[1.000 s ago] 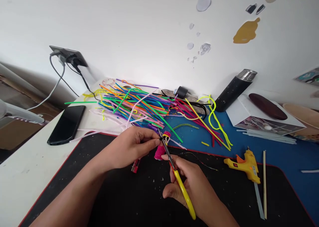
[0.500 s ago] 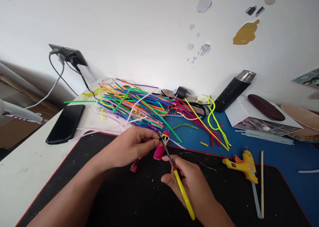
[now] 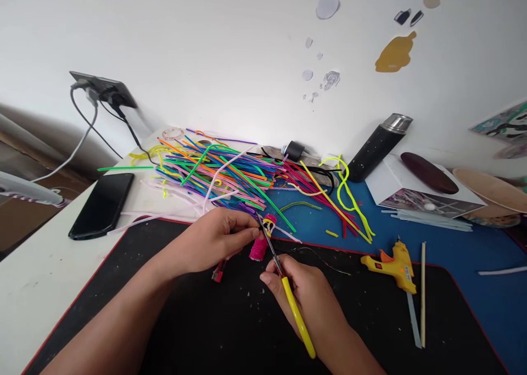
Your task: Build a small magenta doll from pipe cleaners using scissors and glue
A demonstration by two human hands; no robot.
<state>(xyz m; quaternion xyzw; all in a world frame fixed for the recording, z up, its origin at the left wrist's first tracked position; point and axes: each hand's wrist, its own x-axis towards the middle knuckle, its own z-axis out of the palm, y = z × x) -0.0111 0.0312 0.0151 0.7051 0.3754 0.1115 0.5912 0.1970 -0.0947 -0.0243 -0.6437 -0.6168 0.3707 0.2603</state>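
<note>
My left hand (image 3: 214, 240) pinches a small pink wrapped figure (image 3: 260, 245) with a yellow and white top, held just above the black mat (image 3: 230, 331). My right hand (image 3: 309, 298) grips yellow-handled scissors (image 3: 293, 303), whose thin blades reach up to the top of the figure beside my left fingertips. A small red piece (image 3: 218, 270) lies on the mat under my left hand. A big heap of coloured pipe cleaners (image 3: 222, 172) lies just beyond both hands.
A black phone (image 3: 102, 205) lies at the left. A yellow glue gun (image 3: 391, 264) and a wooden stick (image 3: 422, 292) lie at the right. A black flask (image 3: 376, 147), a white box (image 3: 420, 191) and a wall socket with cables (image 3: 102, 89) stand behind.
Both hands hold almost still at the pink figure. The view has drifted a little, so everything sits slightly further left and lower in the frame.
</note>
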